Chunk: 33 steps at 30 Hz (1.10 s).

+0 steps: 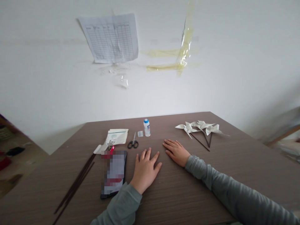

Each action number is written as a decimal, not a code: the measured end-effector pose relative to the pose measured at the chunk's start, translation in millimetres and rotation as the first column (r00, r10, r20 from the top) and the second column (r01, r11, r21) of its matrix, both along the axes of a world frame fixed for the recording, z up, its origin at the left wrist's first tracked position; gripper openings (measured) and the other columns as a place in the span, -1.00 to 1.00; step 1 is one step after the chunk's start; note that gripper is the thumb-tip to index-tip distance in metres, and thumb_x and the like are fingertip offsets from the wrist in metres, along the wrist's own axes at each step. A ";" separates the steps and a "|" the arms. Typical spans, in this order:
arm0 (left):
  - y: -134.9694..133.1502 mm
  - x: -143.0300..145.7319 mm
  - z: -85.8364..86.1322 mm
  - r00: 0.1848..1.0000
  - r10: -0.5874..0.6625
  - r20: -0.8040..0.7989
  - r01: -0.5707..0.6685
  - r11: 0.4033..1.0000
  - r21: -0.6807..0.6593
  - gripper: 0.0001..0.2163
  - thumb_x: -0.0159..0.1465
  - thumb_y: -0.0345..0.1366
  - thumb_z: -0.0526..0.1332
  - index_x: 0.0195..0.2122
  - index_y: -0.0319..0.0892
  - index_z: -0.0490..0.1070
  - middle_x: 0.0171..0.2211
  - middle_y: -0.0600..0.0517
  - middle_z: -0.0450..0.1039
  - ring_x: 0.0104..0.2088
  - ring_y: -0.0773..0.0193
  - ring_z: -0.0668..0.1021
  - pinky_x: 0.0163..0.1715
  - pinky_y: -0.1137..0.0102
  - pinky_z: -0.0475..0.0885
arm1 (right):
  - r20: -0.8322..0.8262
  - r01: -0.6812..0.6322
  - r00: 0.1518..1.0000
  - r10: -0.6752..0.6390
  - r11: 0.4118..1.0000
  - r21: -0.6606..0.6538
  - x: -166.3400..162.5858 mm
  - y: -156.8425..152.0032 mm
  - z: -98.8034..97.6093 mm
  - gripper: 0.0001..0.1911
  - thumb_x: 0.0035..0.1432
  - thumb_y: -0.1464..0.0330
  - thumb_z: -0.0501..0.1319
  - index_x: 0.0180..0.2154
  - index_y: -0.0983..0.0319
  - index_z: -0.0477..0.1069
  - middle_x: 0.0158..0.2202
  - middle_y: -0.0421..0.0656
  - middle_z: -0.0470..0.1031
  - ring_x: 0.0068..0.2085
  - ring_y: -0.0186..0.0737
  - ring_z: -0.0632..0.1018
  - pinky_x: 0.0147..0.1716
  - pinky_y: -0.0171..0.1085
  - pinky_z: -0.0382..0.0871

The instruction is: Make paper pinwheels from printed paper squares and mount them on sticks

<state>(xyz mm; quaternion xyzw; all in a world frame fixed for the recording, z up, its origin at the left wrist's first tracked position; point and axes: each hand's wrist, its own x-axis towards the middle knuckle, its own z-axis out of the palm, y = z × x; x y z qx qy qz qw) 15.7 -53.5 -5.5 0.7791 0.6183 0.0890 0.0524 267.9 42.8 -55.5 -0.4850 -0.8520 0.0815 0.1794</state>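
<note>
My left hand (pixel 145 170) lies flat on the brown table with its fingers spread, holding nothing. A phone (pixel 114 175) with a blurred screen is just left of it, partly behind my sleeve. My right hand (pixel 176 152) also rests palm down, fingers stretched out and empty. Beyond my hands are black-handled scissors (pixel 133 143), a small clear square (pixel 140 133) and an upright white bottle (pixel 147 128) with a blue cap. Right of my right hand lie paper pinwheels (pixel 199 126) on dark sticks.
Several long dark sticks (pixel 77 184) lie at the left of the table (pixel 182 200). Near them are folded white papers (pixel 117 136) and a small red box (pixel 110 149). A white wall (pixel 159 97) with a taped printed sheet (pixel 112 39) stands behind the table.
</note>
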 end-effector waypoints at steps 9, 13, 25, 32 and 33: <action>2.0 -9.3 13.4 0.999 -0.043 0.034 0.044 0.999 -0.030 -0.47 0.67 -0.14 0.44 0.63 0.16 0.74 0.74 -0.22 0.57 0.72 -0.43 0.59 0.73 -0.42 0.49 | 0.012 -0.002 1.000 0.002 1.000 0.012 -1.1 -1.2 1.9 -0.41 0.74 0.30 0.32 0.65 0.03 0.67 0.73 0.06 0.60 0.73 0.34 0.60 0.76 0.45 0.48; 3.8 -22.5 34.6 0.995 -0.051 0.085 0.051 0.999 0.001 -0.64 0.67 -0.20 0.43 0.39 0.03 0.91 0.55 -0.21 0.79 0.61 -0.27 0.72 0.72 -0.16 0.56 | 0.021 -0.005 1.000 0.005 1.000 -0.001 0.8 -0.4 1.1 -0.41 0.76 0.26 0.30 0.66 0.01 0.65 0.76 0.03 0.57 0.75 0.32 0.57 0.78 0.43 0.45; 72.9 -112.6 103.3 0.947 0.265 -0.183 -0.253 0.963 0.089 -0.58 0.66 -0.29 0.31 0.40 -0.05 0.87 0.41 -0.17 0.88 0.44 -0.18 0.83 0.42 0.21 0.64 | -0.010 -0.011 1.000 0.011 1.000 0.011 6.3 1.0 -3.1 -0.41 0.76 0.25 0.31 0.65 -0.04 0.67 0.74 0.04 0.60 0.75 0.31 0.58 0.77 0.46 0.46; 89.1 -115.6 98.8 0.917 0.315 -0.246 -0.304 0.949 0.081 -0.63 0.52 -0.28 0.43 0.28 -0.02 0.90 0.34 -0.20 0.91 0.42 -0.21 0.83 0.31 0.19 0.63 | -0.008 -0.005 1.000 0.005 0.999 -0.036 5.7 -1.7 2.6 -0.41 0.77 0.17 0.28 0.66 -0.06 0.65 0.77 0.01 0.57 0.76 0.32 0.54 0.79 0.49 0.40; 89.4 -114.5 98.3 0.915 0.317 -0.250 -0.307 0.948 0.080 -0.65 0.50 -0.28 0.45 0.25 -0.02 0.91 0.33 -0.21 0.91 0.42 -0.22 0.83 0.31 0.18 0.63 | -0.007 -0.003 1.000 0.003 0.999 -0.039 5.2 -2.3 3.5 -0.41 0.77 0.17 0.28 0.66 -0.06 0.65 0.77 0.02 0.57 0.77 0.32 0.54 0.79 0.49 0.40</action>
